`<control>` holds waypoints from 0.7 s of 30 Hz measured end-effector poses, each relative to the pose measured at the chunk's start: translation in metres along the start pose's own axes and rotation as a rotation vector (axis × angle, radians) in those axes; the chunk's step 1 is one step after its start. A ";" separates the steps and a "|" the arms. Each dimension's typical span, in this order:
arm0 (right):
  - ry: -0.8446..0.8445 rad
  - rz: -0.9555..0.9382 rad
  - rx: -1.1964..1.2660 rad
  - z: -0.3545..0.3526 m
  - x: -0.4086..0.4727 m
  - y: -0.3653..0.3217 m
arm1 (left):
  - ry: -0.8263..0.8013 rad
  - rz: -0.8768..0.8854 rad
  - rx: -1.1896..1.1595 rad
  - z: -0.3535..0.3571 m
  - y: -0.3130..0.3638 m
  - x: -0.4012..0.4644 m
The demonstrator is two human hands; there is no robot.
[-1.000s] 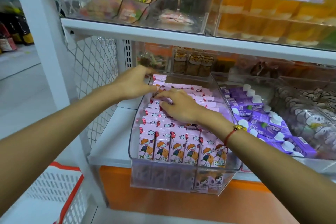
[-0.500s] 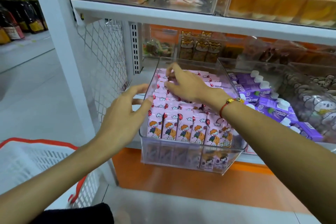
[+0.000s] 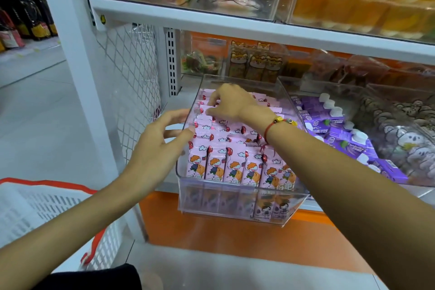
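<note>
Shelf bin (image 3: 182, 195): pink cartoon cartons (image 3: 233, 167), upright rows.

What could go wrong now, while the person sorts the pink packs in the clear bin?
1. The bin seems to jut past the front of the shelf. If the left hand, open at its side wall, pushes, the bin might slide or tip.
2. The right hand pinches packs at the back. As it reaches over the upright front row, it may knock some of them down.
</note>
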State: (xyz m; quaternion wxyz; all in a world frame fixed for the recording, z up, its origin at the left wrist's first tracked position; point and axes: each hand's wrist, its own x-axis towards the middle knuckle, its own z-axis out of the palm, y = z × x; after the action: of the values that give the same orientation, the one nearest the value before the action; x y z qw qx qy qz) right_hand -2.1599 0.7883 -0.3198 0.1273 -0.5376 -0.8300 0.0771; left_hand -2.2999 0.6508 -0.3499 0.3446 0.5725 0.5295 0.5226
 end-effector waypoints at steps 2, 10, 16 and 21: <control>0.046 0.040 0.101 0.000 0.000 -0.002 | -0.002 -0.003 -0.023 0.000 0.000 0.000; 0.602 0.121 0.912 -0.015 -0.021 -0.016 | -0.002 0.003 -0.029 -0.001 -0.004 0.002; 0.811 0.226 1.247 -0.041 -0.075 -0.016 | 0.112 0.050 0.106 -0.001 0.010 0.005; 0.466 0.319 1.319 -0.058 -0.129 -0.016 | -0.033 0.218 0.142 0.010 0.052 0.005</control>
State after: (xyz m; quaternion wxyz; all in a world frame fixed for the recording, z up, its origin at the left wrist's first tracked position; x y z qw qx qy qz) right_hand -2.1065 0.6638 -0.2769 0.5869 -0.4657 -0.4731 0.4635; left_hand -2.2780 0.6467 -0.3013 0.2530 0.6581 0.4941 0.5087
